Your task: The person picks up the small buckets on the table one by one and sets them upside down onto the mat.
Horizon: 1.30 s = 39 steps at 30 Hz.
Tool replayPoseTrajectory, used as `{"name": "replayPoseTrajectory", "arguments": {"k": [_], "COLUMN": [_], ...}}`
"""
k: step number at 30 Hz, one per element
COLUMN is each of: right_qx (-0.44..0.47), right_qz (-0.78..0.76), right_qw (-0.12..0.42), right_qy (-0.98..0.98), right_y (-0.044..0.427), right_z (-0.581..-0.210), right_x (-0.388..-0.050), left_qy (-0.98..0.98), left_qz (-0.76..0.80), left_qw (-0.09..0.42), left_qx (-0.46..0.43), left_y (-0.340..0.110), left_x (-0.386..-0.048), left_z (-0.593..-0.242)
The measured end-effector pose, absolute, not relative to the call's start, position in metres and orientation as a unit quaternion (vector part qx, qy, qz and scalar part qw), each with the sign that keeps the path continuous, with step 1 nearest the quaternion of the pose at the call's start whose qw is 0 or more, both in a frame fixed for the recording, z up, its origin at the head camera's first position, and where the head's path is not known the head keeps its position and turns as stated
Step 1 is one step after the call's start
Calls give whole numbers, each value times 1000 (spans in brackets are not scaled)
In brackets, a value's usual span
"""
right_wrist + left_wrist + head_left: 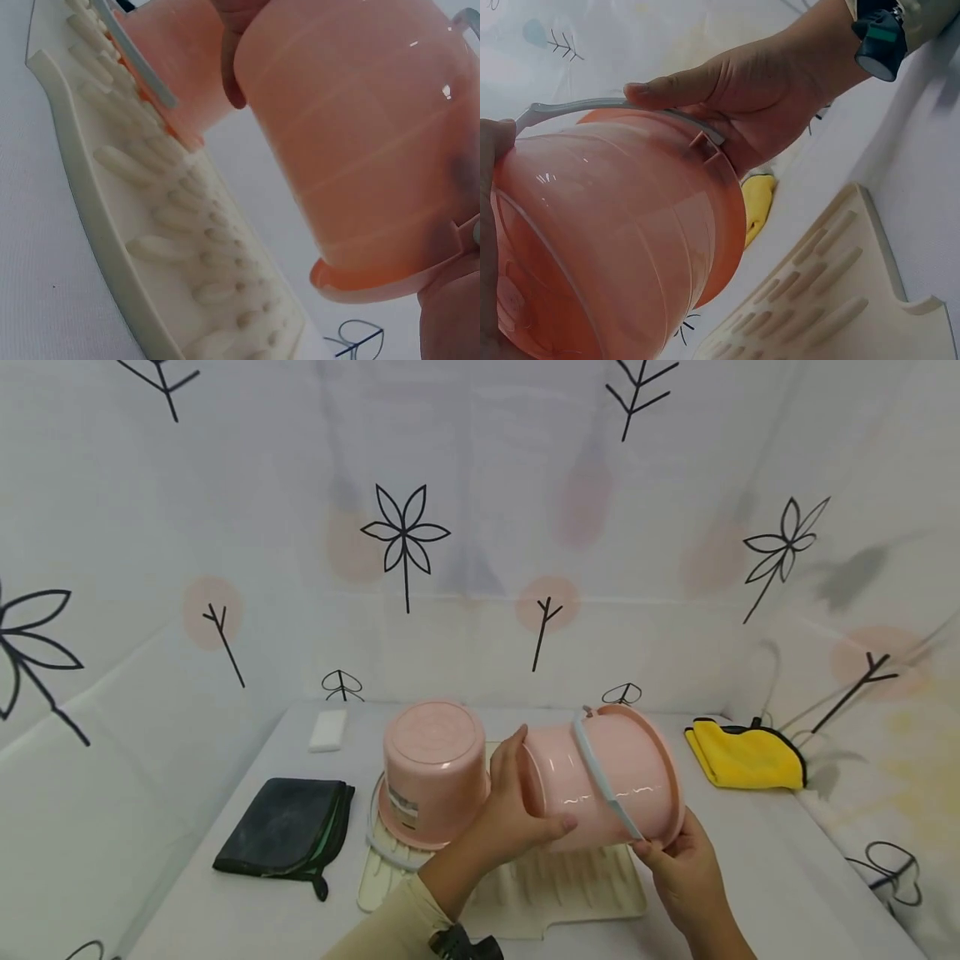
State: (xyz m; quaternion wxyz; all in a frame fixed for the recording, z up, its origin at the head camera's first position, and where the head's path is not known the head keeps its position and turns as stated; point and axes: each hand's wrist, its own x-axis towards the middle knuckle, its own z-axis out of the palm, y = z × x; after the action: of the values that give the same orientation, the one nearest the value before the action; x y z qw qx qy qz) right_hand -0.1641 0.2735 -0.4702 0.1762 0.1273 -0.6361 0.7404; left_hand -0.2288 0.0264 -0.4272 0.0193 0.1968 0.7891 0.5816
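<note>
A pink plastic bucket is held on its side above a cream ridged draining tray, its mouth toward the right. My left hand grips the base end, thumb along the near side. My right hand pinches the rim at the lower right, close to the end of the pale grey handle. In the left wrist view, the right thumb lies at the handle. A second pink bucket stands upside down on the tray, just left of my left hand, its handle lying around it.
A folded dark cloth with green edges lies at the left of the white table. Behind it is a small white block. A folded yellow cloth with black trim lies at the back right. Patterned white sheeting encloses the table.
</note>
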Motion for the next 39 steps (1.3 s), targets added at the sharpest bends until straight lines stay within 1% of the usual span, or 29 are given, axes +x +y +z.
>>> {"name": "replayPoseTrajectory", "arguments": {"k": [3,6,11,13,15,19,20,22,25,26,28,30,33,35,39], "right_qx": [114,123,223,234,199,39,9,-20,-24,-26,-23,-19,7,13,11], "right_qz": [722,713,748,759,756,688,658,601,538,519,481,433,367,323,270], "right_qw": [180,179,184,192,202,193,185,170,151,138,100,49,-18,-52,-91], "right_qy": [-658,-667,-597,-577,-589,-699,-730,-781,-829,-843,-871,-900,-930,-945,-958], "right_y": [274,274,276,277,278,278,277,277,277,278,280,284,290,293,298], "right_z": [-469,-469,-474,-475,-473,-469,-469,-469,-471,-471,-472,-475,-482,-487,-493], "right_x": [-163,-163,-164,-164,-164,-169,-170,-172,-172,-172,-172,-172,-172,-172,-169], "left_qy": [795,797,796,792,787,786,788,792,801,806,815,827,838,845,851], "left_qz": [573,568,565,568,569,563,560,556,543,536,520,501,477,463,451], "left_qw": [6,-12,-45,-58,-71,-84,-84,-77,-79,-81,-82,-82,-88,-95,-100], "left_qx": [198,203,211,217,227,240,241,239,240,240,241,244,249,250,251], "left_y": [25,24,19,16,12,2,-1,-7,-16,-18,-23,-26,-33,-37,-43], "left_x": [-230,-229,-220,-215,-211,-211,-212,-214,-220,-222,-227,-231,-236,-239,-247], "left_z": [-428,-426,-413,-403,-392,-367,-362,-352,-340,-336,-329,-322,-311,-304,-294]}}
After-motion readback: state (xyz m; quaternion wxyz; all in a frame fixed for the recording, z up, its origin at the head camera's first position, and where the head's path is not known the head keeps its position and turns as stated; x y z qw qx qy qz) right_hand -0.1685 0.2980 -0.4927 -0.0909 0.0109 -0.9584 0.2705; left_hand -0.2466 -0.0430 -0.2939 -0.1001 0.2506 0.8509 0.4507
